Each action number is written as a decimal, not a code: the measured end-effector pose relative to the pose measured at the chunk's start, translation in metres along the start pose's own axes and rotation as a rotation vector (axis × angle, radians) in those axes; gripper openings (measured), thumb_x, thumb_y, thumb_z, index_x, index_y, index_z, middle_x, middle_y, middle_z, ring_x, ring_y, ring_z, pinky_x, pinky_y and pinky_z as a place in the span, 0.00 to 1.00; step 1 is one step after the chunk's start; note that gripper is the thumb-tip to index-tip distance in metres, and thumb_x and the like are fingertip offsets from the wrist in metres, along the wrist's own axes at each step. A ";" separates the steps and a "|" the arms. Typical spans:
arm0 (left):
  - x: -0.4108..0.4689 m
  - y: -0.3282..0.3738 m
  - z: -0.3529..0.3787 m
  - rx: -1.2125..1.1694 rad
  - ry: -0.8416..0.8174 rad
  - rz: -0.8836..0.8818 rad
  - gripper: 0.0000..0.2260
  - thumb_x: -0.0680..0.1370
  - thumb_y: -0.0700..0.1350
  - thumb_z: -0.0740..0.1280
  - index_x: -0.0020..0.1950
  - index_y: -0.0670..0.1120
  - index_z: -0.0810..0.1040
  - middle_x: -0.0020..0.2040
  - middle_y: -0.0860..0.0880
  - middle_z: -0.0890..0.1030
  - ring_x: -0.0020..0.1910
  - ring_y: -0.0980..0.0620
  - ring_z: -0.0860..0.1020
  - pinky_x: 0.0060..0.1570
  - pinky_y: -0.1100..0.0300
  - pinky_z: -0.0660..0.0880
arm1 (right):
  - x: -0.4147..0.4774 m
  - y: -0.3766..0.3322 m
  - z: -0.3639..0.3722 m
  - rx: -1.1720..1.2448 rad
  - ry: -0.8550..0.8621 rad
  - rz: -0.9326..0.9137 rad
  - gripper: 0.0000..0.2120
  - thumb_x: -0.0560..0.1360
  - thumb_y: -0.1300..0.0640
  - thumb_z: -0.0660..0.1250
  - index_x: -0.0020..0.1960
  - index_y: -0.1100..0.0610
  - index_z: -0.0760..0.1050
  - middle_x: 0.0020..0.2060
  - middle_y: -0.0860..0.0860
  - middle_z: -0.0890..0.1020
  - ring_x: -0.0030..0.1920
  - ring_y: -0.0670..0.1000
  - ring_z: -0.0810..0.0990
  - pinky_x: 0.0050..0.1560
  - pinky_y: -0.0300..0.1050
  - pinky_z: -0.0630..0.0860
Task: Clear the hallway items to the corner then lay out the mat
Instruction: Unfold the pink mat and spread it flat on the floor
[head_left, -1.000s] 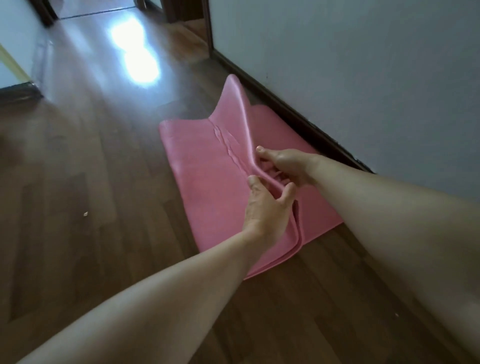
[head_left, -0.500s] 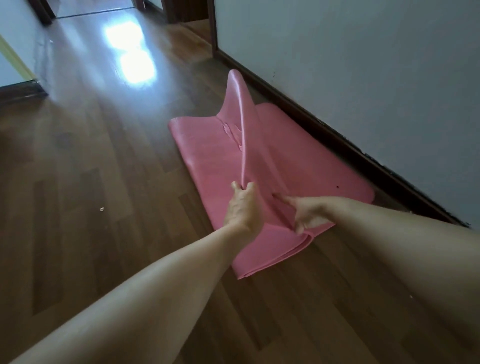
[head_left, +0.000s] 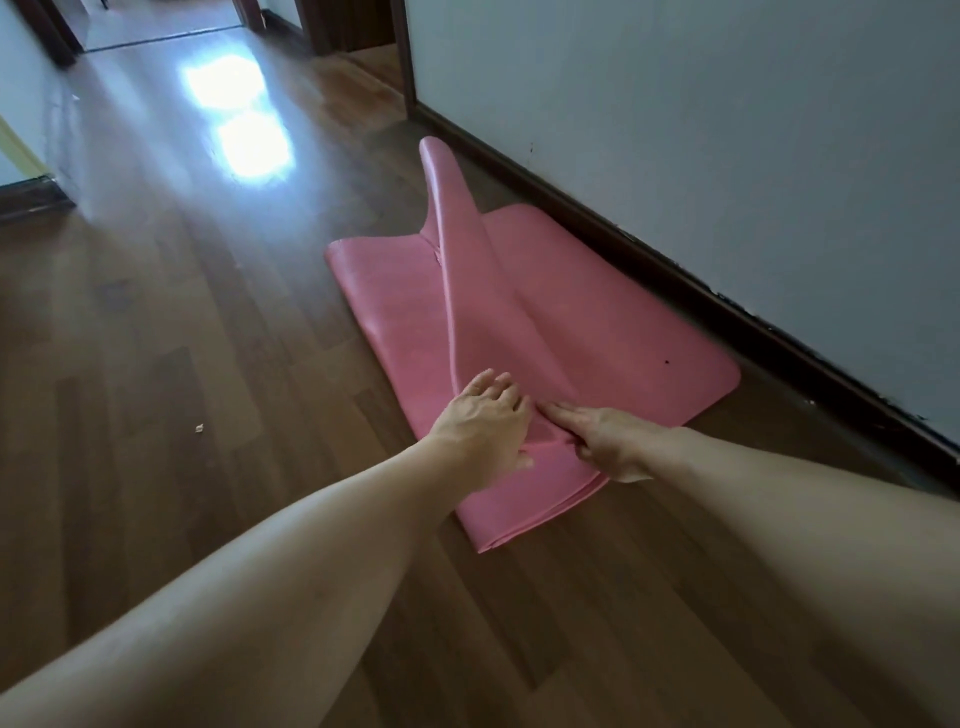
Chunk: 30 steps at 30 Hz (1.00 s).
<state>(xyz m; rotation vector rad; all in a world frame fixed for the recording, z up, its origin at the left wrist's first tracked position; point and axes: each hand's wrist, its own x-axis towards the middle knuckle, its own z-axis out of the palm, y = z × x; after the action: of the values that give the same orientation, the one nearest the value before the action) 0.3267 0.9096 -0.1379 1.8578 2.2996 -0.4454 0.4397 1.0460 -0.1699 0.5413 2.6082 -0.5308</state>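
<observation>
A pink mat (head_left: 597, 332) lies folded in layers on the wooden floor beside the right wall. A raised ridge (head_left: 457, 249) of its top layer runs from the far end down to my hands. My left hand (head_left: 480, 423) lies over the near end of that ridge with its fingers loosely spread. Just right of it, my right hand (head_left: 605, 436) rests flat on the mat, fingers straight and pointing left at the ridge's base. The stacked layer edges (head_left: 524, 525) show at the near corner.
A white wall with a dark skirting board (head_left: 675, 270) runs along the mat's right side. The wooden hallway floor (head_left: 182, 322) stretches left and ahead to doorways at the top. A small scrap (head_left: 198, 428) lies on the floor to the left.
My left hand has gone from pinching the upright ridge to lying over it. The right hand has moved in beside it and flattened. The right part of the mat now lies flatter.
</observation>
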 end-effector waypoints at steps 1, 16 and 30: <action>0.000 0.002 0.000 0.027 0.001 0.010 0.24 0.81 0.50 0.56 0.73 0.38 0.59 0.73 0.40 0.64 0.74 0.43 0.58 0.74 0.52 0.49 | 0.000 -0.001 0.000 0.009 0.010 -0.008 0.31 0.80 0.61 0.55 0.77 0.45 0.45 0.77 0.44 0.50 0.76 0.48 0.53 0.72 0.40 0.50; -0.041 -0.059 -0.020 -0.109 0.083 -0.055 0.08 0.81 0.42 0.47 0.53 0.44 0.64 0.35 0.49 0.69 0.33 0.48 0.68 0.38 0.54 0.64 | 0.000 -0.059 -0.018 0.065 0.095 0.045 0.33 0.78 0.65 0.53 0.76 0.44 0.47 0.77 0.47 0.47 0.76 0.52 0.52 0.74 0.47 0.49; -0.118 -0.122 -0.011 -0.002 0.104 -0.183 0.12 0.80 0.38 0.52 0.62 0.41 0.68 0.57 0.42 0.76 0.57 0.42 0.76 0.47 0.55 0.68 | -0.003 -0.185 -0.023 0.080 0.300 -0.161 0.29 0.77 0.64 0.55 0.77 0.55 0.51 0.77 0.52 0.54 0.75 0.52 0.56 0.75 0.47 0.54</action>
<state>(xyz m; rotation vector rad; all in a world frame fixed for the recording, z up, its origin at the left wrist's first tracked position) 0.2344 0.7805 -0.0761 1.7155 2.5503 -0.3771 0.3519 0.8974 -0.0982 0.4690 2.9446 -0.6522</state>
